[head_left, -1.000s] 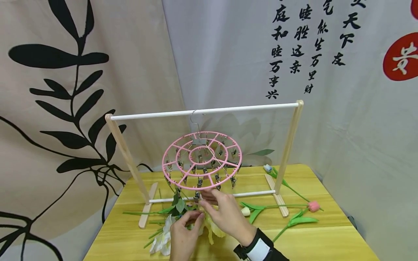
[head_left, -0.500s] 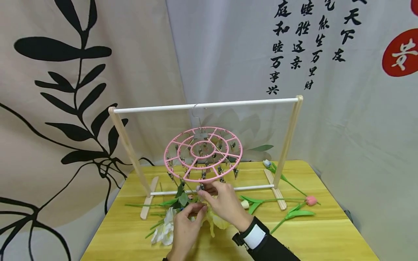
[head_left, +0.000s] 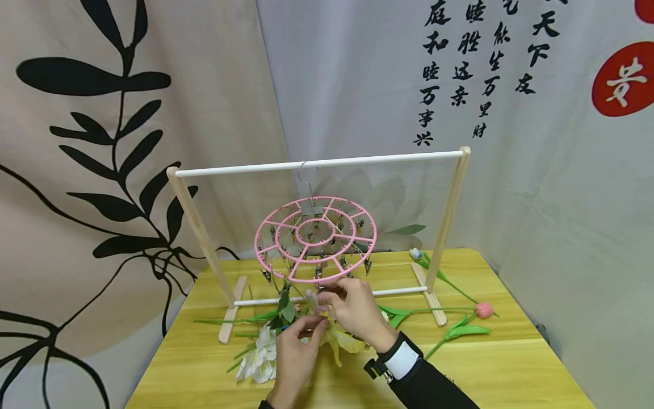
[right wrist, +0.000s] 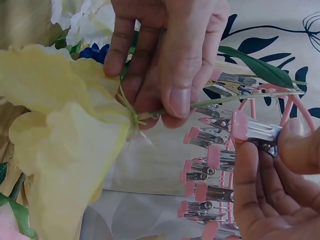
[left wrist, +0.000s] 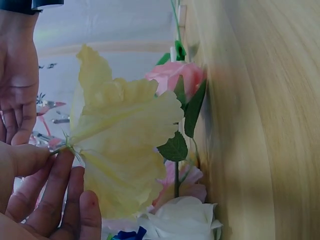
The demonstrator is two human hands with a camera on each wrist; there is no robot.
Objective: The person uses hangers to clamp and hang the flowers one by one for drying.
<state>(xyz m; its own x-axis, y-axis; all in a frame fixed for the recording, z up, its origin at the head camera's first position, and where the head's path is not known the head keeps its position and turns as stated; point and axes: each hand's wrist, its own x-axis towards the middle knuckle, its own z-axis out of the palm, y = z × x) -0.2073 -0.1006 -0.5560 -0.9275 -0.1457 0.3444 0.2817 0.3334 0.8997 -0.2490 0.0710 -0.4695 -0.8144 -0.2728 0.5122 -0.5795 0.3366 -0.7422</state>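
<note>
My left hand (head_left: 298, 346) pinches the thin green stem (right wrist: 225, 100) of a large yellow flower (left wrist: 125, 150), just behind its bloom. The petals hang downward in the head view. Beside it, my right hand (head_left: 357, 312) grips a metal clip (right wrist: 262, 132) with a pink tip, between thumb and fingers, at the near rim of a pink round hanger (head_left: 306, 280). In the right wrist view the stem runs past the clip toward the hanger's ring. A green leaf (right wrist: 260, 67) lies along that stem. Several other clips (right wrist: 212, 192) dangle from the hanger.
The hanger hooks on the white top bar (head_left: 245, 169) of a wooden-post rack (head_left: 448, 221). White flowers (head_left: 259, 360) lie left of my hands; a pink tulip (head_left: 484, 310) and a pale blue one (head_left: 415, 254) lie right. A pink rose (left wrist: 177, 77) shows beyond the yellow petals.
My right hand's fingers have closed in over the clip, which shows less in the head view. The left hand stays at the yellow flower, slightly shifted right. The head view has tilted a little.
</note>
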